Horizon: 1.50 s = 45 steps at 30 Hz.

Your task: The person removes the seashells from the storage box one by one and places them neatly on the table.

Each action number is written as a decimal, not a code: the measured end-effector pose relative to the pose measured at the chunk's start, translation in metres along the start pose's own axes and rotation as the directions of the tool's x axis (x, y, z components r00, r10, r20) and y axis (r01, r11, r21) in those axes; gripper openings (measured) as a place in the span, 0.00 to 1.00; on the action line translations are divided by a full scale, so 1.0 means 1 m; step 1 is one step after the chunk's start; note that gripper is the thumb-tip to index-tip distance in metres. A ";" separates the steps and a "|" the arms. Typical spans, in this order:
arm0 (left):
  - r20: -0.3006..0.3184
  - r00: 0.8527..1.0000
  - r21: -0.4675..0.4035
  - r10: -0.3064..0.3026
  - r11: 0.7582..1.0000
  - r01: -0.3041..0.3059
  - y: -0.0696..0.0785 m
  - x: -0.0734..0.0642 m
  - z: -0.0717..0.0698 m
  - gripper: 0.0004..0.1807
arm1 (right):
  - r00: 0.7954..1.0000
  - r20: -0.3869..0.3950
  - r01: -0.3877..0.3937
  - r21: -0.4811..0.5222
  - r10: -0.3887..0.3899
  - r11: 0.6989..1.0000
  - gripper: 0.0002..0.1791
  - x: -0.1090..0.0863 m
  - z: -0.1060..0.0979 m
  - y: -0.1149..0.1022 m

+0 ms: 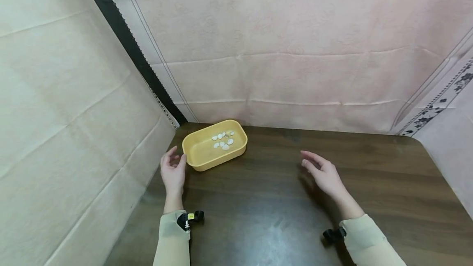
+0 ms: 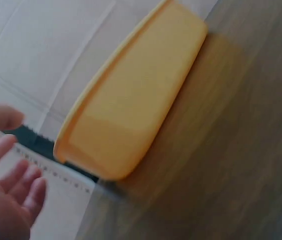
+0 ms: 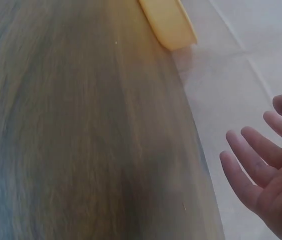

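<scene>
A yellow rectangular plastic tray (image 1: 199, 157) with rounded corners lies at the back left of the table. Several small, flat, whitish pieces (image 1: 226, 147) that look like shells or pebbles are spread over its floor, mostly towards the right end. Beside the tray's left end is my left hand (image 1: 173, 173), fingers loosely bent and holding nothing; in the left wrist view a gap shows between it and the tray's side (image 2: 131, 100). Well to the right of the tray, my right hand (image 1: 327, 177) hovers over the table with relaxed, slightly curved fingers and nothing in them.
The dark wooden table (image 1: 258, 200) has rounded back corners. Pale cloth hangs behind it (image 1: 295, 77) and on the left side (image 1: 74, 155), close to the left hand. Each wrist wears a small black camera, one on the left (image 1: 198, 216) and one on the right (image 1: 331, 235).
</scene>
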State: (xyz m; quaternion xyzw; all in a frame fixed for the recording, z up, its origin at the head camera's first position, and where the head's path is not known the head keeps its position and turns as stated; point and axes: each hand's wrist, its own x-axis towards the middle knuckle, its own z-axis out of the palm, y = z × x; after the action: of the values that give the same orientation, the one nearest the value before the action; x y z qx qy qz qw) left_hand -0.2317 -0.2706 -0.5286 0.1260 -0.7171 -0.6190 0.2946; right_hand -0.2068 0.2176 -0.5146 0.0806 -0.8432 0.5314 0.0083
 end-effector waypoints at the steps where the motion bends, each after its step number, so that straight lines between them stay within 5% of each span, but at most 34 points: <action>1: 0.039 0.999 0.011 -0.038 0.999 0.037 -0.002 0.001 -0.003 0.26 | 1.000 0.003 -0.001 0.023 0.001 1.000 0.27 0.000 0.002 0.001; 7: 0.254 0.945 0.056 -0.206 0.979 0.198 -0.011 0.000 -0.013 0.36 | 1.000 0.016 -0.013 0.065 0.012 0.998 0.26 -0.003 0.010 0.001; 11: 0.290 0.927 0.059 -0.237 0.971 0.230 -0.014 0.000 -0.013 0.38 | 1.000 0.020 -0.007 0.056 0.006 0.998 0.26 -0.004 0.010 -0.001; 23: 0.310 0.910 0.085 -0.276 0.961 0.263 -0.008 0.002 -0.010 0.37 | 1.000 0.029 0.009 0.045 -0.010 0.999 0.26 -0.006 0.004 -0.006; 45: 0.551 0.800 0.125 -0.237 0.971 0.202 0.002 -0.009 0.045 0.34 | 0.999 0.030 -0.013 0.054 0.011 0.998 0.26 -0.012 -0.011 -0.009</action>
State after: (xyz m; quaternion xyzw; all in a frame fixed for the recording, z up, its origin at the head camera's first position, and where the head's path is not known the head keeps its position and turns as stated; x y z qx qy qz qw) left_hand -0.2500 -0.2291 -0.5322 0.0290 -0.7707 -0.6365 -0.0071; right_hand -0.1945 0.2247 -0.5029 0.0837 -0.8289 0.5530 -0.0098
